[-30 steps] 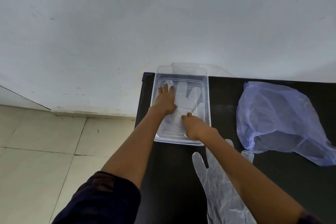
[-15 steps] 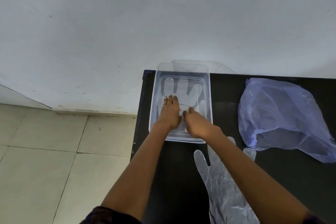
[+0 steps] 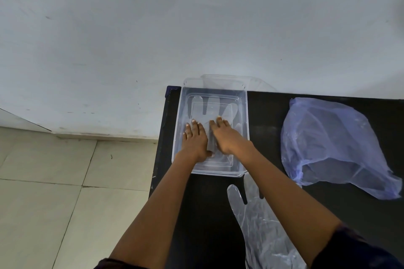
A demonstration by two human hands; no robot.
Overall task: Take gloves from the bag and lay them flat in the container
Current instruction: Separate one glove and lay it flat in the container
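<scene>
Head camera, looking down: a clear plastic glove (image 3: 211,111) lies spread on the floor of a transparent rectangular container (image 3: 245,120), its fingers pointing toward the wall, as a person presses it flat with both bare palms. The left hand (image 3: 195,140) rests palm down on the glove's near left part, fingers extended and close together; the right hand (image 3: 225,135) lies palm down just beside it, angled slightly inward, fingertips reaching toward the middle of the glove. Neither hand grips anything: both are open and flat, bearing on the plastic rather than closing round it. A narrow strip of the container floor shows between the two hands.

The container sits at the far left corner of a black table (image 3: 269,116), its far end against the white wall (image 3: 196,28). A second clear lid or tray (image 3: 227,82) leans behind it; which it is cannot be told. On the table just in front of the container, partly under the right forearm, a second clear glove (image 3: 255,225) lies stretched out, thumb to the left and cuff toward the person. Well to the right, apart from the container, a crumpled pale-blue translucent bag (image 3: 332,144) lies on the table, its contents too hazy to make out. Beige floor tiles (image 3: 54,192) show to the left of the table, and dark sleeves edge the bottom of the view
</scene>
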